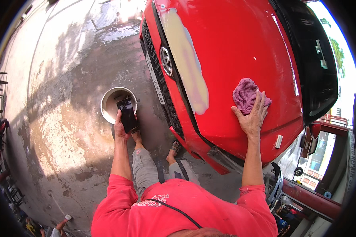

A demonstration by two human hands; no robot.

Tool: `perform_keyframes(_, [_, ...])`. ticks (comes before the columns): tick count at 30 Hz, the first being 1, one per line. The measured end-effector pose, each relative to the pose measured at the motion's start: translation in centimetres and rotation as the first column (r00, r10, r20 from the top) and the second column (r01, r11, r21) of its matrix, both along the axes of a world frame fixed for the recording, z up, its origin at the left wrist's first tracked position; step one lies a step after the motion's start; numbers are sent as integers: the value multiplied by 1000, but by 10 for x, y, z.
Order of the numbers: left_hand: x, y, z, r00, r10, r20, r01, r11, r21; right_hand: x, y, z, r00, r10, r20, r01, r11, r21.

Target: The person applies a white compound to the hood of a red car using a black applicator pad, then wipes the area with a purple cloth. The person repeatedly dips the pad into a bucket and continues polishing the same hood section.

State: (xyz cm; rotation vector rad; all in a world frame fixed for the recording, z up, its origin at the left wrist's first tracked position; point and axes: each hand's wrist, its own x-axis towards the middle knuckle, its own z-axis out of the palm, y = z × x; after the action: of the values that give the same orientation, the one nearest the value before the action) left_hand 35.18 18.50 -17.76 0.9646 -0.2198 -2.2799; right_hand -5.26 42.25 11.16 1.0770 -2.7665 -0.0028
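Observation:
In my left hand (121, 127) is a flat black rectangular thing (126, 114) with a shiny face; I cannot tell whether it is a phone or a wet sheet. It is over the rim of a round white bucket (103, 115), which holds murky liquid. My right hand (251, 120) has its fingers and thumb on a crumpled purple cloth (244, 93), which lies on the red hood (231, 47) of a Toyota vehicle. Along the hood's front edge runs a long patch of pale yellow body filler (185, 65), with pinkish areas toward its near end.
A small white block (279, 141) lies near the hood's side edge. The black grille (154, 63) and a loose-looking red bumper corner (216, 164) face my legs. The concrete floor (86, 142) is wet in places. Another person's leg (60, 223) shows at lower left.

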Motion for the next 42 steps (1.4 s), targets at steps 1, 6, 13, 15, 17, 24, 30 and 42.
perform_keyframes(1, [29, -13, -72, 989, 36, 142, -44, 998, 50, -6, -25, -7, 995, 22, -100, -24, 1000, -12])
perform_keyframes(6, [62, -64, -255, 565, -349, 747, 391, 911, 130, -107, -117, -15, 965, 183, -190, -211, 967, -141])
perform_keyframes(13, [52, -103, -467, 232, -675, 701, 906, 412, 96, -143, -185, 13, 981, 90, -172, -108, 990, -95])
perform_keyframes(15, [79, -117, -519, 276, -646, 712, 860, 496, 117, -142, -192, 6, 987, 86, -133, -105, 984, -143])
perform_keyframes(17, [103, -121, -548, -56, -253, 966, 850, 495, 179, -149, -198, -11, 993, 97, -59, -108, 971, -214])
perform_keyframes(24, [75, -64, -397, 623, -596, 507, 469, 803, 367, -179, -180, 5, 954, 298, -26, -299, 949, -103])
perform_keyframes(30, [-44, -48, -71, 952, -173, 253, 215, 965, -150, -221, -199, 6, 895, 439, -84, -445, 891, -89])
perform_keyframes(42, [-222, 103, 180, 691, 492, 530, 526, 162, -835, -224, -217, -22, 965, 230, -129, -238, 970, -53])
